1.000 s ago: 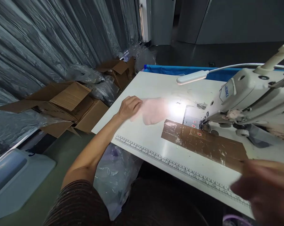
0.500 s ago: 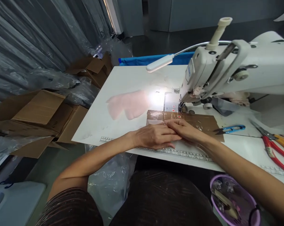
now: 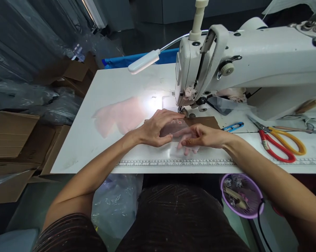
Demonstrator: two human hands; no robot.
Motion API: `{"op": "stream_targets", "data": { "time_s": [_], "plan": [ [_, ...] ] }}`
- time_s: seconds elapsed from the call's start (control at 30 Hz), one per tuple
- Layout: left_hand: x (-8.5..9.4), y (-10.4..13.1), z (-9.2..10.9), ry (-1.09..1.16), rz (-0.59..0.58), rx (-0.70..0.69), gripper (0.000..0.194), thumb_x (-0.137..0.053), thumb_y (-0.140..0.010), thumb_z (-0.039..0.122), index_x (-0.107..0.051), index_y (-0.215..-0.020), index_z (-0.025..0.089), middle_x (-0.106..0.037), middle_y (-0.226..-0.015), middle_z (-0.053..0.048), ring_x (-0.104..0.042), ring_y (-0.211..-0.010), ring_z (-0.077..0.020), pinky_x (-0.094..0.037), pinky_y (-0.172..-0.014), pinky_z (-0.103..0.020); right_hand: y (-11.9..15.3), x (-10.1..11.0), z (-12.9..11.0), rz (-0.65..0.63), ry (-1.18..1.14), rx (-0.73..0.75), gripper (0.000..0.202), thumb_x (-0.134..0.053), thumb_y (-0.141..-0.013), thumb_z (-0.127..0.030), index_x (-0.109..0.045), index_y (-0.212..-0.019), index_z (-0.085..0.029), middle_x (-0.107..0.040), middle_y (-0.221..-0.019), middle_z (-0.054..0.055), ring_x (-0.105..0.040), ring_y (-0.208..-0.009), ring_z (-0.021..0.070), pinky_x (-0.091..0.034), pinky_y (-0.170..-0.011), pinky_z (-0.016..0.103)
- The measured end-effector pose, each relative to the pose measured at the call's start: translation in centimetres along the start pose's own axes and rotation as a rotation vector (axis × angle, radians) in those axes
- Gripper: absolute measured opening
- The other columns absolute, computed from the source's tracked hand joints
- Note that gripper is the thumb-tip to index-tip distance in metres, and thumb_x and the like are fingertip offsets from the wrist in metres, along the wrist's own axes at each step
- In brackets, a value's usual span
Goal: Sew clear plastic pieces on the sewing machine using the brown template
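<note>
My left hand (image 3: 156,127) and my right hand (image 3: 201,136) meet in front of the needle of the white sewing machine (image 3: 242,59). Between them they hold a thin translucent piece (image 3: 173,148), lying flat on the white table (image 3: 108,84). My left fingers pinch its far edge close to the presser foot (image 3: 184,112). Some right fingers show through the sheet from below. A brown taped patch (image 3: 203,121) lies under and behind the piece. Pale pink fabric pieces (image 3: 118,115) rest to the left.
A gooseneck lamp (image 3: 143,62) lights the needle area. Blue snips (image 3: 232,126), red scissors (image 3: 275,148) and yellow scissors (image 3: 291,140) lie at the right. A printed ruler (image 3: 152,163) runs along the front edge. A purple basket (image 3: 242,196) hangs below; cardboard boxes (image 3: 11,136) stand at the left.
My left hand left the pink fabric and came to the front. Both hands then moved from the table edge toward the needle, holding the translucent piece. The view swung right.
</note>
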State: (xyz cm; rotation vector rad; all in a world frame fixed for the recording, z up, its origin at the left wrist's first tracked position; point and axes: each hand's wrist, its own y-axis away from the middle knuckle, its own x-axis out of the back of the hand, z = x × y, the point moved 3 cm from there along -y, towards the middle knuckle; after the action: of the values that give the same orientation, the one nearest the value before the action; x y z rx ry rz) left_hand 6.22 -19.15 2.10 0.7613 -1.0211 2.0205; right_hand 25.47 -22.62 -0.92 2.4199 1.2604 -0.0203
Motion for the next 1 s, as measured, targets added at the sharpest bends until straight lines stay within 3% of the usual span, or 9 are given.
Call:
{"op": "stream_targets", "data": {
  "time_s": [0.13, 0.3, 0.37, 0.43, 0.57, 0.73, 0.83, 0.9, 1.0],
  "plan": [
    [-0.6, -0.5, -0.3, 0.038, -0.185, 0.069, 0.063, -0.065, -0.084, 0.035, -0.048, -0.144, 0.024, -0.060, -0.139, -0.012, -0.053, -0.129, -0.0297, -0.031, -0.113, -0.055, 0.2, -0.5, -0.3, -0.159, 0.122, -0.057, 0.050, -0.073, -0.090, -0.034, -0.059, -0.134, -0.016, -0.074, -0.102, 0.009, -0.071, -0.074, 0.0141, -0.053, -0.055, 0.018],
    [-1.1, -0.2, 0.8, 0.347, -0.294, 0.097, 0.029, -0.062, -0.090, 0.028, -0.070, -0.117, 0.023, -0.072, -0.083, -0.004, -0.065, -0.078, -0.0163, -0.051, -0.085, -0.035, 1.1, -0.1, -0.9, -0.353, 0.097, -0.213, 0.050, -0.083, -0.079, -0.036, -0.067, -0.121, -0.013, -0.075, -0.084, 0.006, -0.071, -0.067, 0.0157, -0.056, -0.057, 0.022],
    [-0.8, 0.2, 0.7, 0.403, -0.268, 0.156, 0.016, -0.060, -0.088, 0.024, -0.075, -0.095, 0.021, -0.068, -0.078, -0.004, -0.061, -0.070, -0.0135, -0.049, -0.067, -0.027, 1.2, 1.0, -0.9, -0.294, 0.083, -0.216, 0.046, -0.083, -0.078, -0.035, -0.068, -0.117, -0.014, -0.075, -0.083, 0.006, -0.072, -0.066, 0.0167, -0.056, -0.056, 0.022],
    [-0.1, 0.7, 0.1, 0.359, -0.157, 0.216, 0.011, -0.063, -0.084, 0.022, -0.073, -0.086, 0.020, -0.069, -0.090, -0.007, -0.064, -0.080, -0.0151, -0.051, -0.069, -0.027, 1.0, 2.1, -0.9, -0.200, 0.091, -0.187, 0.042, -0.081, -0.079, -0.033, -0.068, -0.115, -0.015, -0.076, -0.086, 0.007, -0.072, -0.069, 0.0177, -0.056, -0.054, 0.021],
    [0.3, 1.2, -1.0, 0.285, 0.008, 0.236, 0.043, -0.069, -0.074, 0.021, -0.067, -0.117, 0.023, -0.064, -0.129, -0.011, -0.061, -0.117, -0.0266, -0.051, -0.098, -0.041, 0.5, 2.9, -0.9, -0.121, 0.127, -0.179, 0.043, -0.079, -0.079, -0.028, -0.064, -0.118, -0.016, -0.075, -0.086, 0.007, -0.072, -0.068, 0.0187, -0.054, -0.050, 0.020],
    [-1.8, 0.8, -1.3, 0.218, -0.035, 0.195, 0.062, -0.065, -0.081, 0.020, -0.052, -0.141, 0.028, -0.059, -0.141, -0.009, -0.051, -0.135, -0.0308, -0.025, -0.121, -0.056, 0.1, 1.2, -1.7, -0.113, 0.139, -0.164, 0.042, -0.078, -0.079, -0.030, -0.061, -0.116, -0.016, -0.076, -0.086, 0.007, -0.072, -0.066, 0.0191, -0.056, -0.052, 0.023],
    [-2.4, 0.7, -1.1, 0.240, -0.038, 0.157, 0.054, -0.066, -0.083, 0.023, -0.057, -0.136, 0.027, -0.066, -0.132, -0.009, -0.061, -0.124, -0.0283, -0.023, -0.121, -0.057, 0.2, 0.6, -2.0, -0.090, 0.110, -0.132, 0.032, -0.073, -0.085, -0.040, -0.064, -0.103, -0.016, -0.074, -0.077, 0.005, -0.071, -0.062, 0.0183, -0.054, -0.049, 0.022],
    [-2.1, 0.9, -1.1, 0.273, -0.003, 0.182, 0.039, -0.069, -0.084, 0.027, -0.066, -0.123, 0.025, -0.075, -0.110, -0.006, -0.070, -0.101, -0.0229, -0.035, -0.116, -0.051, 0.4, 0.7, -2.1, -0.080, 0.098, -0.125, 0.033, -0.069, -0.089, -0.047, -0.064, -0.099, -0.016, -0.073, -0.072, 0.004, -0.070, -0.059, 0.0171, -0.052, -0.046, 0.020],
    [-1.2, 1.5, -1.7, 0.304, 0.164, 0.429, 0.019, -0.073, -0.084, 0.037, -0.074, -0.095, 0.022, -0.075, -0.082, -0.002, -0.068, -0.072, -0.0153, -0.056, -0.085, -0.034, 0.5, 1.9, -2.0, 0.117, 0.046, -0.062, 0.040, -0.071, -0.088, -0.053, -0.062, -0.101, -0.016, -0.073, -0.076, 0.005, -0.069, -0.060, 0.0162, -0.053, -0.045, 0.020]
  ]
}}
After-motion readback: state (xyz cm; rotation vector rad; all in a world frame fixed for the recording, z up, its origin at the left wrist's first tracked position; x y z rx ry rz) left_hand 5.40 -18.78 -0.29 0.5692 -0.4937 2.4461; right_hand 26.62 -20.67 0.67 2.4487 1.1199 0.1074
